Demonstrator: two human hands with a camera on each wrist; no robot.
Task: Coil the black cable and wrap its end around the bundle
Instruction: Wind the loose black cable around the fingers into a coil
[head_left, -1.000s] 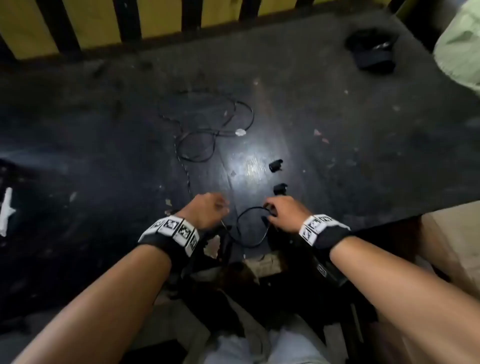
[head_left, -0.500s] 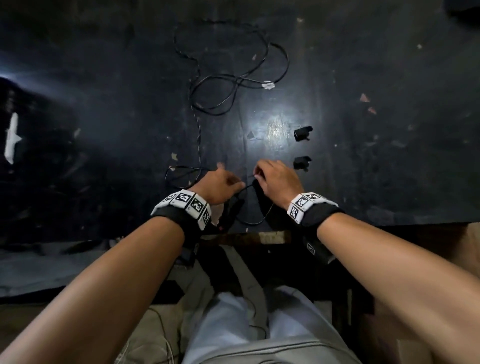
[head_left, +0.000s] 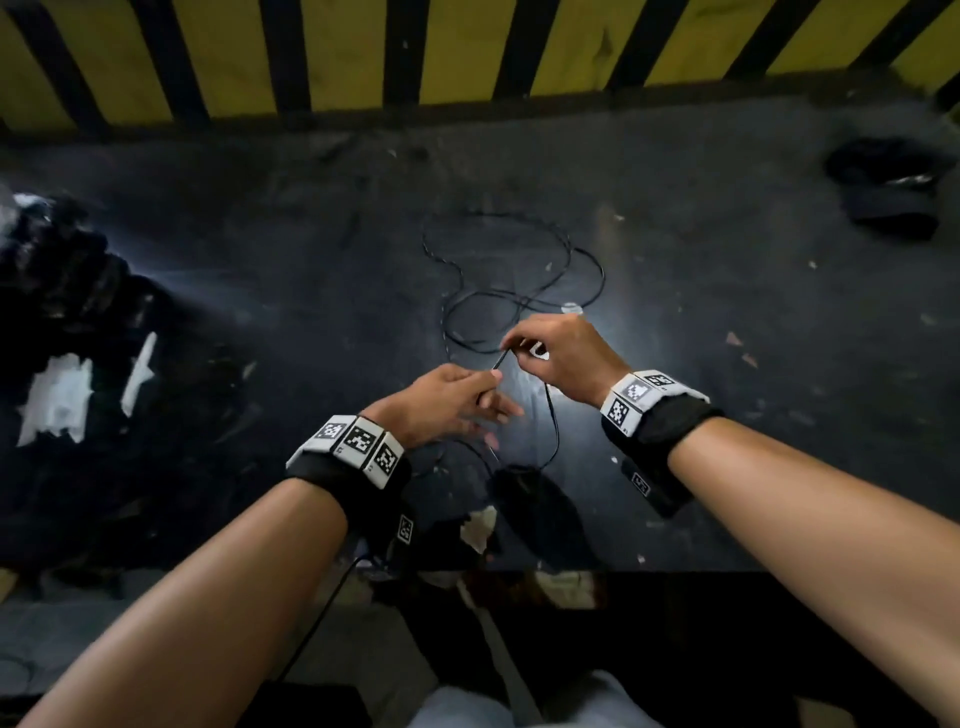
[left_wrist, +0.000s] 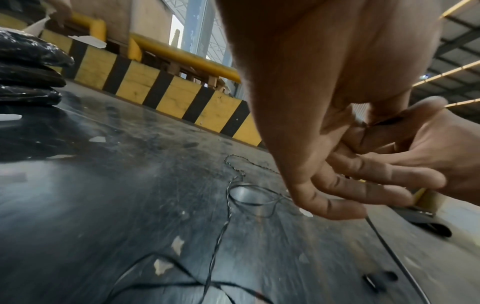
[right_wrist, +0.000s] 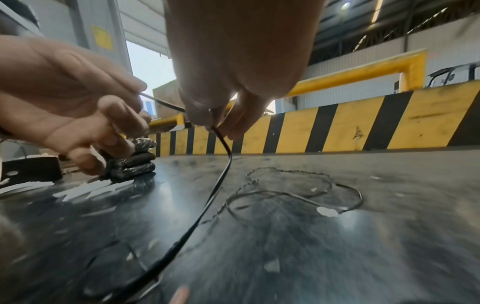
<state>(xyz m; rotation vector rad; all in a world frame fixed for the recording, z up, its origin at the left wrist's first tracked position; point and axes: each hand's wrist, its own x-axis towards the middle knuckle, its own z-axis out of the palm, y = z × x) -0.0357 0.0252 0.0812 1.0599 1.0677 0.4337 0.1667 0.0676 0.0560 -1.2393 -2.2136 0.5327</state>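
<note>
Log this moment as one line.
left hand: pinches black cable | right hand: pinches cable | bundle: none yet | remainder: loose on table

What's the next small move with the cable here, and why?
Probably bring the right hand back to the left hand to lay the first loop. Both pinch the black cable with a short taut span between them, no bundle shows yet, and most of the cable lies in loose loops on the dark table beyond the hands.

head looks down — wrists low, close
</note>
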